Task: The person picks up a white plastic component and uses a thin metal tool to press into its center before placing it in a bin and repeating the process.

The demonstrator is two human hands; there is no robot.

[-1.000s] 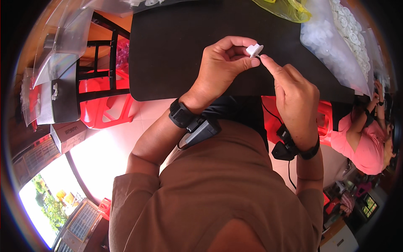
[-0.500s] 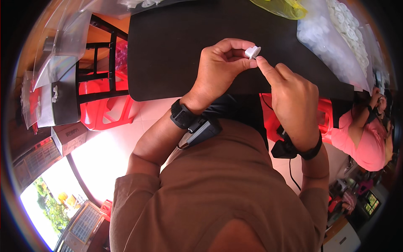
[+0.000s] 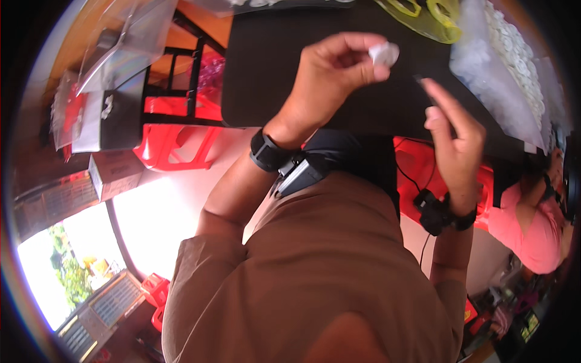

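Note:
My left hand [image 3: 330, 75] pinches a small white plastic piece [image 3: 384, 54] with a rounded, disc-like end between thumb and fingertips, above the black table [image 3: 272, 72]. To the right of it, apart from the piece, is my right hand [image 3: 455, 130], its index finger stretched forward and the thumb bent below. A thin dark tool [image 3: 419, 79] shows at the index fingertip and along that finger; motion blur hides its kind. Both wrists wear black straps with small devices.
Clear bags of white plastic parts [image 3: 508, 66] lie at the table's right, beside a yellow plastic bag [image 3: 433, 21]. Red stools [image 3: 175, 148] stand left and beneath me. A person in pink [image 3: 526, 233] sits at the right. A cardboard box [image 3: 115, 172] is at left.
My right hand has drawn away from the white piece, to the right and down, with the thin dark tool. My left hand has moved slightly up and right with the piece; the view has shifted.

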